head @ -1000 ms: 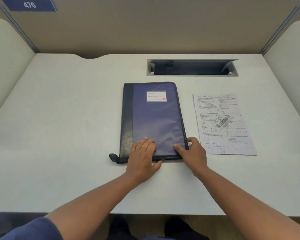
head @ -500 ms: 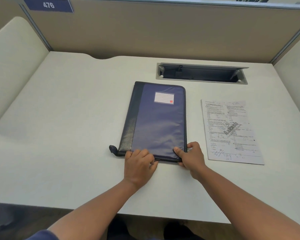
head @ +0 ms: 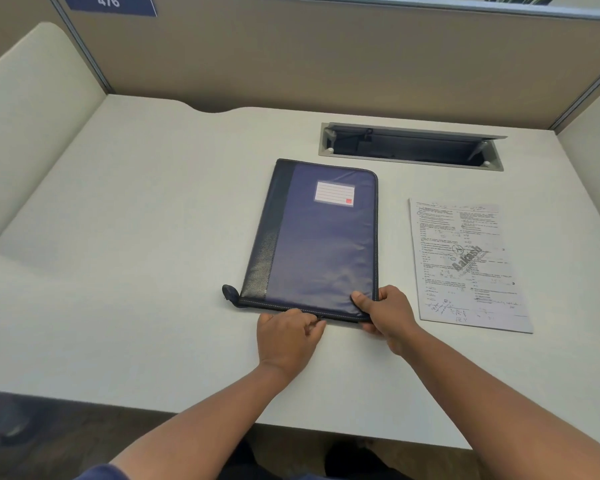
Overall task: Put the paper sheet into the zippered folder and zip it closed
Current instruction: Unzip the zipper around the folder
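The left hand [head: 286, 336] is pinching, thumb against fingertips, at the folder's near edge, apparently on the zipper pull [head: 320, 318] (it is too small to make out clearly). The right hand [head: 388, 311] is clamping the near right corner of the zippered folder [head: 321, 244], thumb on top and fingers underneath, steadying it. The navy folder is lying flat and closed on the desk [head: 136, 237], spine to the left, a label pocket [head: 334, 193] near its far edge. The printed paper sheet [head: 465, 265] is lying just beside it to the right, apart from it. The folder looks padded, fairly stiff and slick-faced, so bracing a corner while drawing the zip seems sensible. The sheet will likely be light and floppy, best lifted by an edge.
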`<state>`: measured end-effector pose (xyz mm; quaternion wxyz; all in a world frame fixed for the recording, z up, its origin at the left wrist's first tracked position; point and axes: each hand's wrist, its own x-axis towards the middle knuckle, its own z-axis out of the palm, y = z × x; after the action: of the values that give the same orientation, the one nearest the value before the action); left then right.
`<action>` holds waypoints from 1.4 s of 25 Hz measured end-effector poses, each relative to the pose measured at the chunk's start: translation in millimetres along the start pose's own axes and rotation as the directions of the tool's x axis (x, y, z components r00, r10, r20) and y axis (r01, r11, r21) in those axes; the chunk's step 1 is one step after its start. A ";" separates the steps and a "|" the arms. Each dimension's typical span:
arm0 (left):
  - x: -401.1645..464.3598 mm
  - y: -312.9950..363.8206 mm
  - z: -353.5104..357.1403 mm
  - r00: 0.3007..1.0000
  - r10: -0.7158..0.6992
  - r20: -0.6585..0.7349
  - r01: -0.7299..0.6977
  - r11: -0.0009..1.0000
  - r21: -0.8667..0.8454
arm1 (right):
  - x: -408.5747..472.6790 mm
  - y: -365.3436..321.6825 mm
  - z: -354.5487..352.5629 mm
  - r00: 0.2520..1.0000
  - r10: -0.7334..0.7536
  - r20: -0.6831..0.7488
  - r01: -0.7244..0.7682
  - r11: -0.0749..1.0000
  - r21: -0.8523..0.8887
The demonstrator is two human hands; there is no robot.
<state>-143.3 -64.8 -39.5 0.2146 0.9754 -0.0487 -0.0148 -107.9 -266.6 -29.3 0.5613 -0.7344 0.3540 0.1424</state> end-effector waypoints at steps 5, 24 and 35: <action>-0.9 0.3 -2.4 0.996 -0.084 0.024 0.085 0.996 -0.038 | -0.8 -0.2 4.7 0.998 -0.050 -0.045 0.052 0.998 0.041; 5.4 -106.5 -54.8 0.945 -0.325 -0.041 0.323 0.945 -0.043 | 11.6 -9.9 -8.3 0.987 -0.055 -0.148 0.045 0.996 -0.074; 83.9 -58.0 -53.0 0.994 -0.078 0.074 0.090 0.981 -0.172 | 0.0 4.8 -23.4 0.985 -0.077 -0.157 0.053 0.987 -0.151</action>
<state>-52.1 1.2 -16.5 0.2970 0.9529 -0.0132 -0.0608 -115.5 -288.9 -25.0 0.4794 -0.7940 0.3629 0.0895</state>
